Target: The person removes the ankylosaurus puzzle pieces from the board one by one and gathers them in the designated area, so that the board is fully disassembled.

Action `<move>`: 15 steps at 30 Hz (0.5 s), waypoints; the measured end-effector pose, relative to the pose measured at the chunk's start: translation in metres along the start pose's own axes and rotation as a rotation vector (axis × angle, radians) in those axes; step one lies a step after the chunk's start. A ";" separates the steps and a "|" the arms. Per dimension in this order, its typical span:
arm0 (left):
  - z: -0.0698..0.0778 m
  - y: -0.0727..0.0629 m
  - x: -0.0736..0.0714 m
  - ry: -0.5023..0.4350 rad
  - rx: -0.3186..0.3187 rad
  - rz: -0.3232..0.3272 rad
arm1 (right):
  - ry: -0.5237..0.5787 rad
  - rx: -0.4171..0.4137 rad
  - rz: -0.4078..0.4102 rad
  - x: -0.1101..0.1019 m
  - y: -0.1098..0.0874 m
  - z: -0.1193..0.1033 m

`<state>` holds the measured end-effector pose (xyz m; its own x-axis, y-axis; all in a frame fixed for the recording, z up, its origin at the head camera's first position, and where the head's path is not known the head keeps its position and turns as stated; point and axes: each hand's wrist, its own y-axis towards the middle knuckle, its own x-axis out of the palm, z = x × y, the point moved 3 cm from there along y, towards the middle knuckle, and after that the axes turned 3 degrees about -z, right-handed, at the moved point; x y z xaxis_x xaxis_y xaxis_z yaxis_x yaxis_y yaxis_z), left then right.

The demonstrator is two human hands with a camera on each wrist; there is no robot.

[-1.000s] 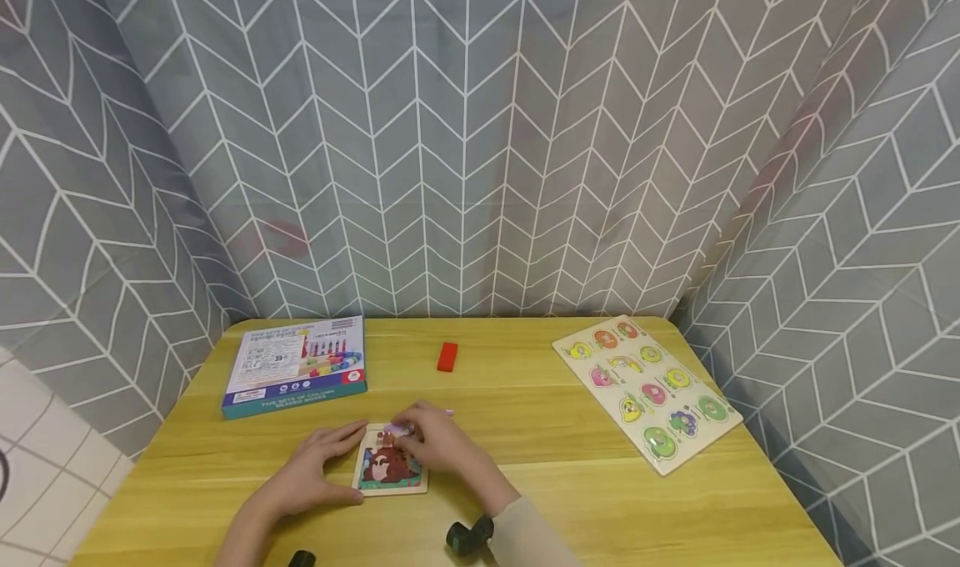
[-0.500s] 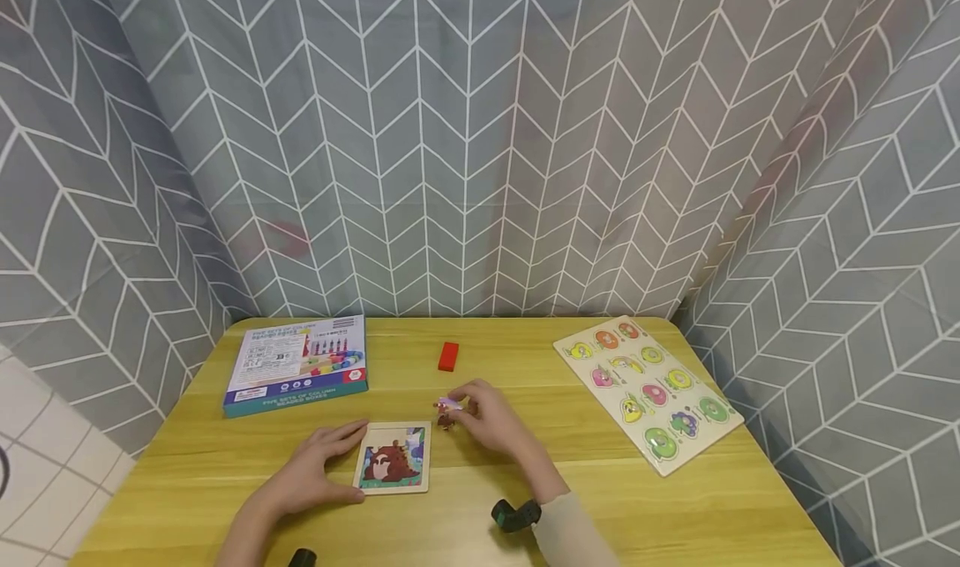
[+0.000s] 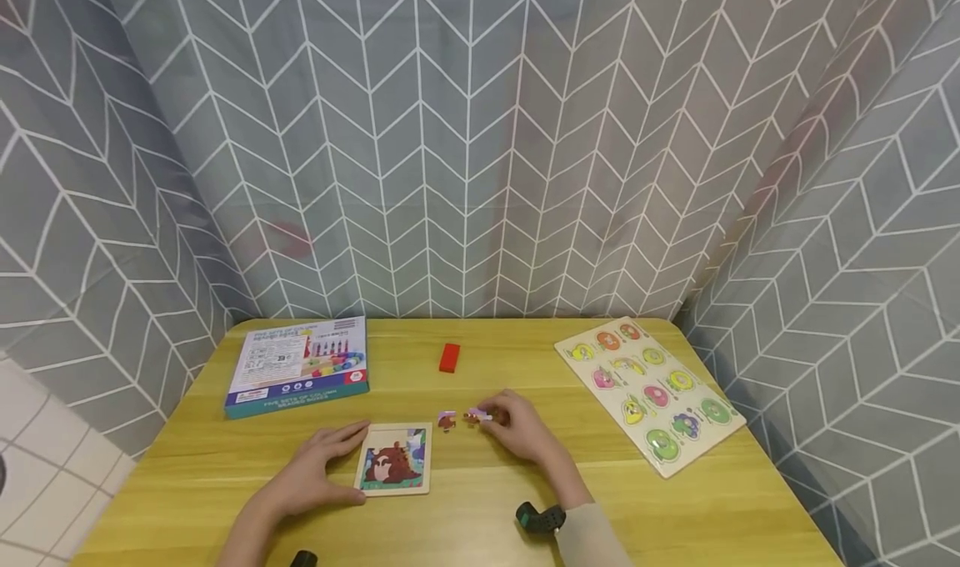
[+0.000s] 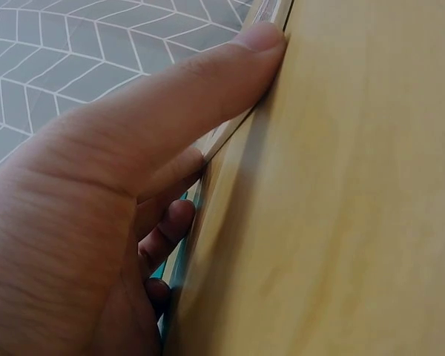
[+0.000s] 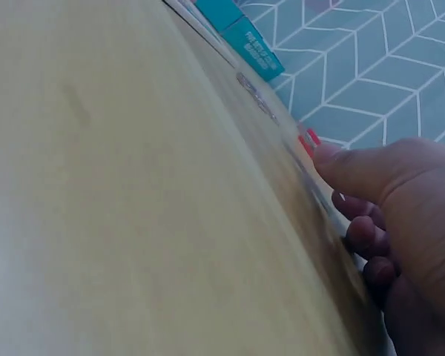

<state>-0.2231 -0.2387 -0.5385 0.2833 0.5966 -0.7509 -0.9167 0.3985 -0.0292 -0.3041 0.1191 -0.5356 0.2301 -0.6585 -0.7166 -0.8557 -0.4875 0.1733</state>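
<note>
The puzzle (image 3: 392, 464) lay flat on the table (image 3: 457, 529), the person's L hand (image 3: 318, 467) relaxed at its 9 o'clock, thumb & fingertips touching the edge. Loose pcs (image 3: 447, 421) sat at its 2 o'clock, R hand (image 3: 523, 431) w/ fingers bent over the row's R end; can't tell if it pinched any. Box (image 3: 296, 368) was at 10, red block (image 3: 449, 358) at 1, fruit board (image 3: 647, 393) btwn 2 & 3.

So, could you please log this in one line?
left hand: touches left edge of square wooden puzzle board; right hand: at small brown-and-purple puzzle pieces, grip unclear; red rectangular block: untouched
</note>
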 end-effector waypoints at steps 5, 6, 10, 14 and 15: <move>0.001 -0.001 0.003 0.005 0.001 -0.004 | -0.006 -0.008 0.010 0.003 -0.004 0.006; 0.002 -0.001 0.003 0.008 0.001 -0.002 | -0.011 -0.011 0.014 0.003 -0.004 0.006; 0.001 -0.001 0.002 0.009 -0.001 0.001 | -0.033 -0.032 0.026 0.003 -0.004 0.004; 0.001 0.000 0.000 0.006 -0.007 -0.003 | -0.045 -0.034 0.023 0.002 -0.002 0.001; 0.001 -0.001 0.000 0.005 -0.008 -0.003 | -0.047 -0.035 0.023 0.001 -0.002 0.001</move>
<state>-0.2223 -0.2383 -0.5377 0.2842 0.5919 -0.7543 -0.9183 0.3942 -0.0367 -0.3024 0.1195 -0.5372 0.1876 -0.6425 -0.7430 -0.8437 -0.4927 0.2131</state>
